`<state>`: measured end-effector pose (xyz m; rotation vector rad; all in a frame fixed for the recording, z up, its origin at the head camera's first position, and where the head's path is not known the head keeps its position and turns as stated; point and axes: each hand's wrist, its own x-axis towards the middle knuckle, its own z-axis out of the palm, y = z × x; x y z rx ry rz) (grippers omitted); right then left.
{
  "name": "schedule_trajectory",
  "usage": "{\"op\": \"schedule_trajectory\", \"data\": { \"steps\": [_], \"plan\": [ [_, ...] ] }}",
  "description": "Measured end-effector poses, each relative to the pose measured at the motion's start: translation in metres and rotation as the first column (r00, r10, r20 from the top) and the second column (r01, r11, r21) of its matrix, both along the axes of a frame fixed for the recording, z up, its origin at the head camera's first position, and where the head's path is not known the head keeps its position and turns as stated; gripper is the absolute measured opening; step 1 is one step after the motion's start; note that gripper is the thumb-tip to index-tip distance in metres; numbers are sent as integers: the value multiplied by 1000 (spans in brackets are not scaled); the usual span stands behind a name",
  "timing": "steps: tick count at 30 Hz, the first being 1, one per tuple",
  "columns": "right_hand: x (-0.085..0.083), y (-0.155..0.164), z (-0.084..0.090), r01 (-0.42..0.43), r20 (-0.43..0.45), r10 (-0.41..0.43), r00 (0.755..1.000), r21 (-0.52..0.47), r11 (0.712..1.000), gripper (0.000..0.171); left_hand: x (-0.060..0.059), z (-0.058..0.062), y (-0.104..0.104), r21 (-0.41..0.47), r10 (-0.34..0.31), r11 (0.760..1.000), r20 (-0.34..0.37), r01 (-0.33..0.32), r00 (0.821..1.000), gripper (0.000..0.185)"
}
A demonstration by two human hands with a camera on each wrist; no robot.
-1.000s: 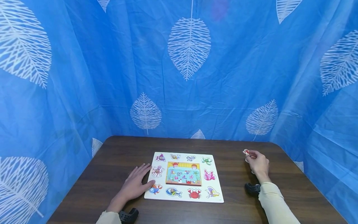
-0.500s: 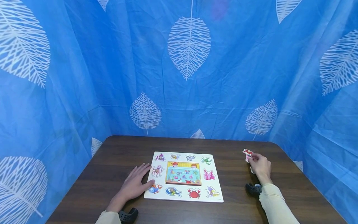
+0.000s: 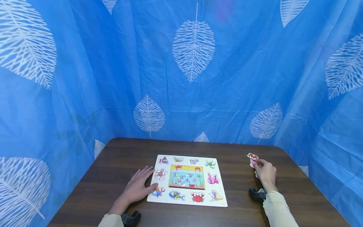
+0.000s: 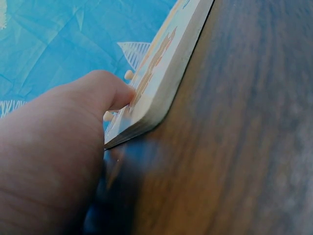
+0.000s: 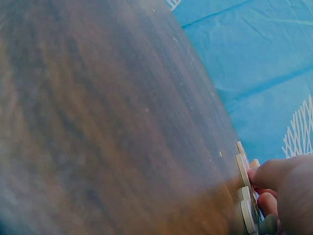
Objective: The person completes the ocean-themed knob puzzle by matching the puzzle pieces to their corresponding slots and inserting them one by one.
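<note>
My left hand [image 3: 137,186] lies flat with its fingers spread at the left edge of a white puzzle board [image 3: 187,201] with sea-animal pictures. In the left wrist view the thumb [image 4: 115,93] presses on the board's corner. Over on the right, my right hand [image 3: 266,173] has thumb and fingertips together at a pink puzzle piece [image 3: 252,163], pinching it. A red puzzle piece [image 3: 252,156] lies just beyond that one. Under the hand another pale piece [image 3: 256,174] is mostly hidden. From the right wrist, the pieces [image 5: 249,215] appear edge-on in a row beside the curled fingers.
The board and pieces are on a dark wooden table [image 3: 136,148]. Blue cloth with white leaf prints [image 3: 193,94] hangs behind and on both sides. Black devices [image 3: 131,217] are strapped to both wrists.
My right hand has let go of the red piece, which now lies flat in view, and has drawn slightly back and right to the pink piece. The left hand stays still.
</note>
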<state>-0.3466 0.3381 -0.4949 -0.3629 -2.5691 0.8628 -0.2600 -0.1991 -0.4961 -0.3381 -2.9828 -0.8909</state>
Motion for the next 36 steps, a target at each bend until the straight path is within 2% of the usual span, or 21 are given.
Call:
{"op": "schedule_trajectory", "data": {
  "steps": [8, 16, 20, 31, 36],
  "plan": [
    [5, -2, -3, 0, -27, 1, 1000, 18, 1000, 28, 1, -4, 0, 0, 7, 1000, 14, -7, 1000, 74],
    [9, -10, 8, -8, -126, 11, 992, 26, 1000, 28, 0, -1, 0, 3, 6, 1000, 16, -6, 1000, 74],
    [10, -12, 12, -35, -168, 44, 985, 52, 998, 26, 0, 0, -1, 7, -2, 1000, 5, 2, 1000, 74],
    [20, -19, 20, -145, -152, 158, 976, 93, 985, 23, -1, 0, -2, 15, -4, 1000, 3, 4, 1000, 73],
    [27, -27, 23, -206, -156, 220, 963, 101, 973, 22, -2, -1, -1, 18, -1, 1000, 6, 1, 1000, 73]
  ]
}}
